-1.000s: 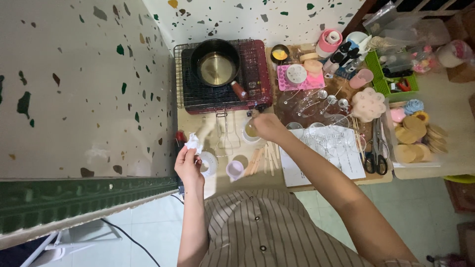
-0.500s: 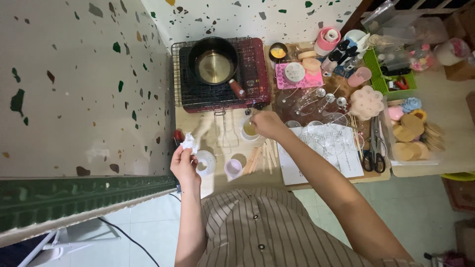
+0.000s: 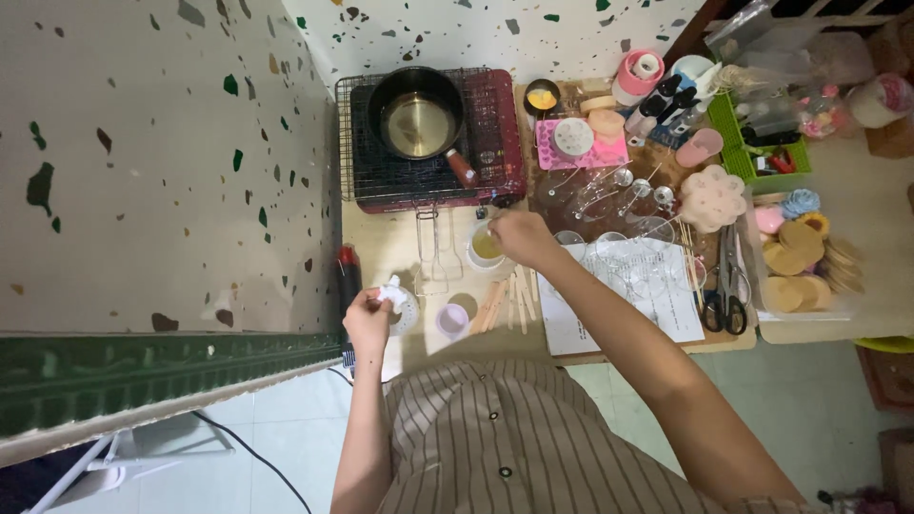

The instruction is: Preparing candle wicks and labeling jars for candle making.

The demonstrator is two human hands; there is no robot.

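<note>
— What are the hands doing right now?

— The left hand (image 3: 367, 322) is pinching a small crumpled white wad of tissue (image 3: 390, 293), soft and wrinkled, just over a round white dish (image 3: 404, 306) near the front edge of the bench (image 3: 381, 243). The right hand (image 3: 519, 238) is curling over the rim of a small white cup (image 3: 484, 247) holding a glossy yellowish liquid; whether its fingers are gripping anything, I cannot tell.

— And the things lying around them?

— Just beside the dish a little lilac cup (image 3: 451, 321) is standing, and pale flat wooden sticks (image 3: 505, 300) are lying in a loose fan next to it. A wire-handled tool (image 3: 431, 249) is resting between the dish and the white cup. A red-capped dark lighter (image 3: 348, 276) is lying by the wall. Behind, a dark round pot (image 3: 416, 112) with a shiny metal bottom is sitting on a black wire grid over a dark red stove (image 3: 495, 143).

— What about the surface and the room?

— The bench is pale wood — a printed white sheet of paper (image 3: 628, 295) is covering part of it, with clear glass cups (image 3: 609, 249) and black-handled scissors (image 3: 728, 286) on or beside it. A pink silicone mould (image 3: 581, 145) and a green plastic basket (image 3: 762, 143) are sitting further back. The walls are showing white terrazzo speckled green and brown, and the floor is showing pale tile.
</note>
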